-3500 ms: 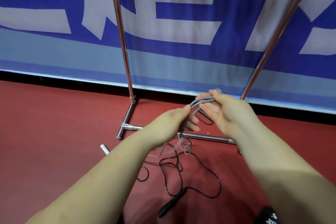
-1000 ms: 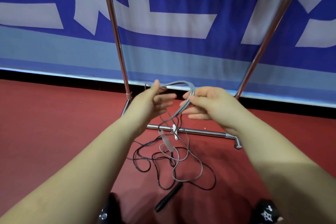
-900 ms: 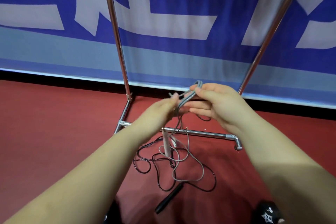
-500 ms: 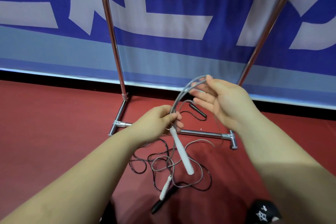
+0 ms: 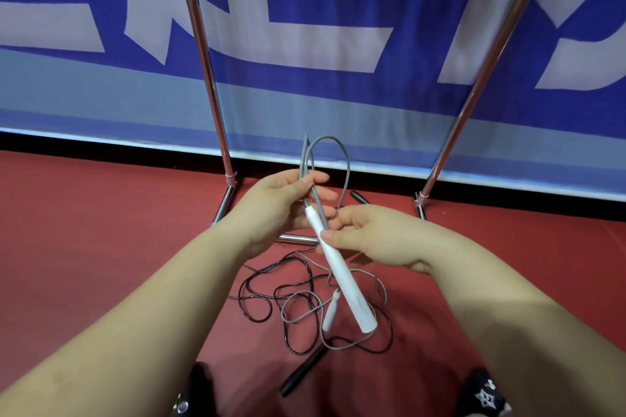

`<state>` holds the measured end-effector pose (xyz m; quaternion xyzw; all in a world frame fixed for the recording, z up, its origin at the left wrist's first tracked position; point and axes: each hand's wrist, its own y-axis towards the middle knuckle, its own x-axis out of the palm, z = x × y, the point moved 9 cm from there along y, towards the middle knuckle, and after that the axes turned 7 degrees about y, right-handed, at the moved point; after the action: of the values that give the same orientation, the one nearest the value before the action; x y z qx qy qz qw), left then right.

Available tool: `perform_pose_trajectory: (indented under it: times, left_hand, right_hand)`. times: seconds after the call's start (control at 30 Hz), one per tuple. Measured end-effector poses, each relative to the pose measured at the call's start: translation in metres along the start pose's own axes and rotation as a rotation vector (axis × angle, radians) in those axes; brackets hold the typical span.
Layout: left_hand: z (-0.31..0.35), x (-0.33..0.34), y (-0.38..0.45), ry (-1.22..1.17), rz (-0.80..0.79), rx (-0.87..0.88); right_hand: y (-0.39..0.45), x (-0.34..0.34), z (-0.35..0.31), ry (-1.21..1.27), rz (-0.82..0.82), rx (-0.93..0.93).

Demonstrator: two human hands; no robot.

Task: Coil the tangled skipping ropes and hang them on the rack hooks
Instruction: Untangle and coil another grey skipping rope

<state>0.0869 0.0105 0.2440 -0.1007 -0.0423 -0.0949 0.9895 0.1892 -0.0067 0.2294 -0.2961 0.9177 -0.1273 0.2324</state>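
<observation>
**Grey rope gathered in hand, black rope waiting on the floor**

Gathering the grey skipping rope point(image 5: 346, 166) into loops, the person holds it up in front of the rack, low between the two uprights. Its cord rises in a tall narrow loop above the left hand point(image 5: 274, 205), whose fingers and thumb are curled round the bunched strands. One white handle point(image 5: 340, 269) slants down and to the right from that bunch; the right hand point(image 5: 371, 235) pinches it near its upper end between thumb and fingers. The rest of the grey cord trails down to the red floor point(image 5: 101, 230), where the second white handle point(image 5: 330, 311) lies among the loops.

The cord looks thin, light and limp, with enough spring to hold an open curve, so loops would likely slacken or slide apart if the grip eased. The stiff handles are probably the surest places to take hold; the gathered strands seem best held together in one fist while more cord is drawn up.

Mixed in with the grey loops on the floor is the black skipping rope point(image 5: 257, 298), its cord crossing the grey in several places, one black handle point(image 5: 303, 371) lying nearest the person. Pulling the grey cord up quickly could drag the black one along.

Beyond stand the rack's chrome poles point(image 5: 203, 61), joined by a low crossbar behind the hands; no hooks are in view. A blue and white banner point(image 5: 321, 27) hangs behind.
</observation>
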Motion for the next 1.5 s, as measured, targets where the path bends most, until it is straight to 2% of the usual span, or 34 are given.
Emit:
perform_pose_trajectory:
  times: [0.17,0.33,0.5,0.67,0.8,0.87,1.07,1.23,1.43,1.5]
  left_hand:
    - [0.001,-0.008,0.002,0.025,0.035,0.011]
    - [-0.006,-0.018,0.004,0.101,0.1,-0.029]
    - [-0.012,-0.021,0.005,0.167,0.167,-0.047]
    - [-0.023,-0.009,0.006,0.282,0.089,-0.077]
    - [-0.029,-0.002,0.006,0.414,0.014,-0.066]
    - [-0.031,0.003,0.006,0.371,-0.025,-0.067]
    - [-0.023,0.012,0.004,0.272,-0.052,0.003]
    - [-0.016,0.013,0.004,0.322,-0.014,0.08]
    - [-0.019,0.02,0.005,0.347,-0.049,0.063]
    - [-0.019,0.018,0.004,0.295,-0.042,0.035]
  right_hand:
    - [-0.001,-0.012,-0.002,0.034,0.085,0.007]
    - [-0.009,-0.037,-0.013,-0.064,0.264,-0.039]
    - [-0.013,-0.046,-0.01,0.441,0.311,0.023]
    - [-0.01,-0.05,-0.001,0.982,0.364,0.096]
    - [-0.01,-0.054,0.001,1.248,0.395,0.104]
    - [-0.01,-0.056,0.003,1.326,0.419,0.107]
    - [-0.011,-0.054,0.005,1.498,0.438,0.104]
    - [-0.008,-0.057,-0.001,1.617,0.395,0.047]
    - [-0.008,-0.056,-0.018,1.607,0.271,-0.042]
    - [-0.009,-0.057,-0.022,1.499,0.248,-0.053]
